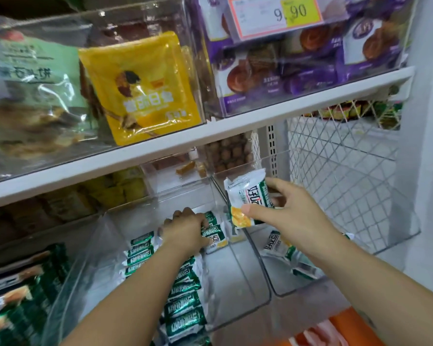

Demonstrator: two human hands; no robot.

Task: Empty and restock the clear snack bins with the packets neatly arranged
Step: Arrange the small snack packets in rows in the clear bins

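Two clear bins sit under the hands on the lower shelf. The left hand [185, 231] curls its fingers around the standing packets [183, 295], two rows in the left bin [235, 270]. The right hand [293, 211] pinches one green-and-white packet [248, 196] above the right bin [395, 221]; about three loose packets [278, 245] lie beneath it.

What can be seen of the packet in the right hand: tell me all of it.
The packet is a glossy white wrapper with green lettered bands, a yellow picture at its lower end and a crimped top. It is held nearly upright, pinched by the right hand, above the right clear bin.
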